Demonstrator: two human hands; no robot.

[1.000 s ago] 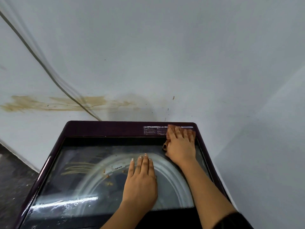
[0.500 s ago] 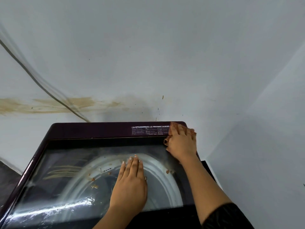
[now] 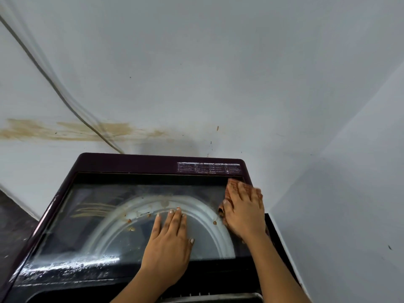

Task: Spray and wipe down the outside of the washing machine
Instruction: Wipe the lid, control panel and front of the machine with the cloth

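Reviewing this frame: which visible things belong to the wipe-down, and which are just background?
Job: washing machine, its glass lid, brown smears on it, cloth under the right hand, left hand flat on the lid.
Background: wall, wall stain, cable, floor.

Left hand [image 3: 168, 243] rests flat on the washing machine [image 3: 131, 165] glass lid [image 3: 98, 215]; right hand [image 3: 243, 212] presses an orange cloth [image 3: 231, 185] at its far right corner.
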